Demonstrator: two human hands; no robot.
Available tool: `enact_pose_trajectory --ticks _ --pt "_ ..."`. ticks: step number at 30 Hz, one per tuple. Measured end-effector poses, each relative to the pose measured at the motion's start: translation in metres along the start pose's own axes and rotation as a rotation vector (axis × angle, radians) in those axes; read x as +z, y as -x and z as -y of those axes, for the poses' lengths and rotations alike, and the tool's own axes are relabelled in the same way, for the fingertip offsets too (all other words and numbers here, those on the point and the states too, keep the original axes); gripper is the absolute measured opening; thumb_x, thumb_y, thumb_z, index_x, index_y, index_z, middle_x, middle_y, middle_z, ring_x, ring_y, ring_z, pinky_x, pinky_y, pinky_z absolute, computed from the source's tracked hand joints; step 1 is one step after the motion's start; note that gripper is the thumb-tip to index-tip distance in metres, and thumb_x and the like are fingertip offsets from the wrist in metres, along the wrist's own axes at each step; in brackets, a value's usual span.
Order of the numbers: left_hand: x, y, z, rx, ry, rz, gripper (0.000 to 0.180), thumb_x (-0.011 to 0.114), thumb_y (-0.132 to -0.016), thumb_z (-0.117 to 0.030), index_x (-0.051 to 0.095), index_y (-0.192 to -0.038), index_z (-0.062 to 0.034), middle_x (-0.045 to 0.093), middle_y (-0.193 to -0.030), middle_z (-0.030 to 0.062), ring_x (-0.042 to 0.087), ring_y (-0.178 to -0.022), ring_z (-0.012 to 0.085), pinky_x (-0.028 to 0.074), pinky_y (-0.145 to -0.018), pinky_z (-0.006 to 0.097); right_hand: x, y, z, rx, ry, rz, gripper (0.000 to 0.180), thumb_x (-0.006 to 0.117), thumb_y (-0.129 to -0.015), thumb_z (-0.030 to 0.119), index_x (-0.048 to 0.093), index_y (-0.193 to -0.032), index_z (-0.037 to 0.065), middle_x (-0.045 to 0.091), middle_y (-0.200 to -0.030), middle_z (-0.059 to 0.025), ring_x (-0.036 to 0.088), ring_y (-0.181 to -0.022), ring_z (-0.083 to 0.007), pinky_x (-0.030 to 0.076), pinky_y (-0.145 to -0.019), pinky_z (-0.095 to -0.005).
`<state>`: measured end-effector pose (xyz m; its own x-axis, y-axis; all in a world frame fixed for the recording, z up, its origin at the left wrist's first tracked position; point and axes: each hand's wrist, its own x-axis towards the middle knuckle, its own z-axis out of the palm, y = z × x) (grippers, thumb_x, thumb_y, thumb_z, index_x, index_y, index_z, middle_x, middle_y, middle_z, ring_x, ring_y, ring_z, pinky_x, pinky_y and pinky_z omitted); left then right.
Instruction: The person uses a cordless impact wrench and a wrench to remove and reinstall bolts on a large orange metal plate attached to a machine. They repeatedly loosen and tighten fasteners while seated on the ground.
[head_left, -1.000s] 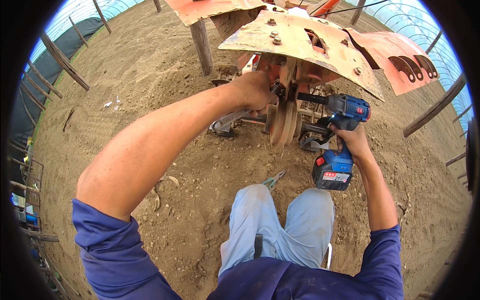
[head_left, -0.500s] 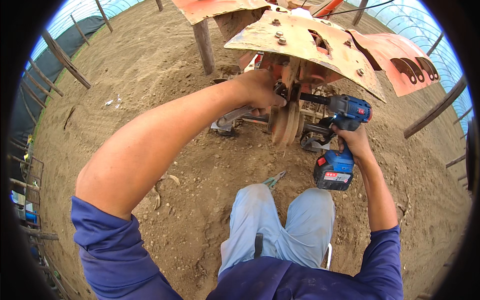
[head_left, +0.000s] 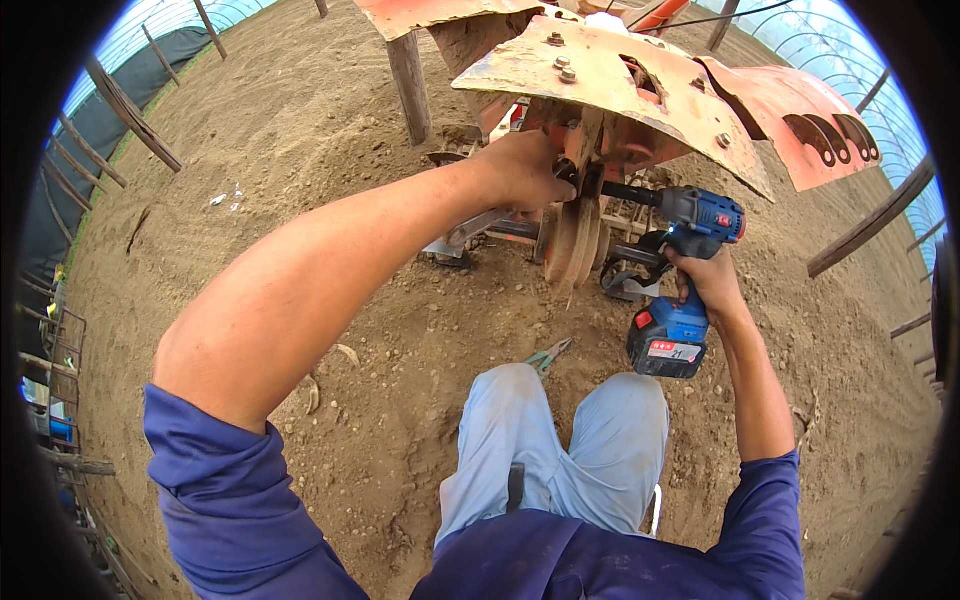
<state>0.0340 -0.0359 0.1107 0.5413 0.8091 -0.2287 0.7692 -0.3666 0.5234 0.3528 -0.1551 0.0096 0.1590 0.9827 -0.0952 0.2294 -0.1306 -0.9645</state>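
My right hand (head_left: 708, 282) grips the handle of a blue and black cordless impact wrench (head_left: 703, 216). The tool's long dark socket (head_left: 632, 194) points left, against the muddy central metal part (head_left: 577, 235) of an orange tiller. On the opposite side of that part, my left hand (head_left: 524, 172) is closed round a grey metal wrench (head_left: 474, 227), whose handle end sticks out below the palm. The wrench's head and the bolt are hidden by my fingers and the machine. Above both hands spreads the tiller's worn, dirty cover plate (head_left: 600, 75), with several bolts in it.
Pliers with green handles (head_left: 548, 356) lie on the soil in front of my knees (head_left: 515, 400). A wooden post (head_left: 409, 90) stands left of the tiller, another (head_left: 870, 220) leans at the right. The orange side cover (head_left: 790, 115) juts out at upper right.
My left hand has turned slightly and sits a little closer to the central part, with its fingers less in sight. The impact wrench stays at nearly the same place.
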Motion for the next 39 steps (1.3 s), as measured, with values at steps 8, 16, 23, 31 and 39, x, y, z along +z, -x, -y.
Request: enact_pose_trajectory --ticks 8,16,23,31,39 --pt "0.006 -0.010 0.003 0.028 -0.100 -0.003 0.030 0.068 -0.090 -0.022 0.080 -0.083 0.0041 0.080 -0.077 0.0138 0.081 -0.081 0.0256 0.063 -0.079 0.040 0.000 0.001 0.002 0.008 -0.013 -0.014 0.016 0.083 -0.093 0.008 0.068 -0.095 0.004 0.062 -0.065 -0.0003 0.056 -0.046 -0.0117 0.043 -0.043 -0.0289" --pt "-0.002 -0.004 -0.004 0.019 -0.061 0.004 0.028 0.065 -0.099 -0.020 0.076 -0.107 0.0044 0.077 -0.076 0.0127 0.077 -0.071 0.0210 0.058 -0.069 0.039 -0.002 -0.001 -0.002 0.014 0.028 -0.004 0.017 0.081 -0.094 0.014 0.066 -0.096 0.006 0.060 -0.064 0.0003 0.054 -0.046 -0.0110 0.043 -0.042 -0.0276" --pt "-0.010 -0.009 -0.017 -0.051 -0.077 0.097 0.027 0.067 -0.100 -0.019 0.076 -0.110 0.0039 0.077 -0.078 0.0125 0.074 -0.072 0.0195 0.058 -0.071 0.040 -0.003 -0.001 -0.003 -0.001 0.043 0.004 0.018 0.083 -0.094 0.017 0.068 -0.097 0.006 0.060 -0.065 0.0012 0.055 -0.048 -0.0101 0.043 -0.043 -0.0276" --pt "-0.011 -0.011 -0.007 -0.104 0.283 0.129 0.018 0.068 -0.098 -0.007 0.071 -0.108 0.0082 0.070 -0.073 0.0130 0.067 -0.058 0.0182 0.054 -0.051 0.035 -0.004 -0.002 -0.004 0.020 0.053 0.002 0.019 0.083 -0.094 0.017 0.068 -0.098 0.006 0.060 -0.065 0.0012 0.055 -0.048 -0.0099 0.044 -0.043 -0.0273" --pt "-0.019 -0.001 0.008 0.000 0.468 0.135 0.028 0.064 -0.101 -0.007 0.063 -0.125 0.0083 0.071 -0.088 0.0151 0.068 -0.066 0.0156 0.055 -0.049 0.031 -0.004 -0.002 -0.005 -0.003 0.040 -0.003 0.017 0.083 -0.094 0.011 0.067 -0.097 0.006 0.059 -0.064 0.0007 0.054 -0.046 -0.0102 0.043 -0.041 -0.0271"
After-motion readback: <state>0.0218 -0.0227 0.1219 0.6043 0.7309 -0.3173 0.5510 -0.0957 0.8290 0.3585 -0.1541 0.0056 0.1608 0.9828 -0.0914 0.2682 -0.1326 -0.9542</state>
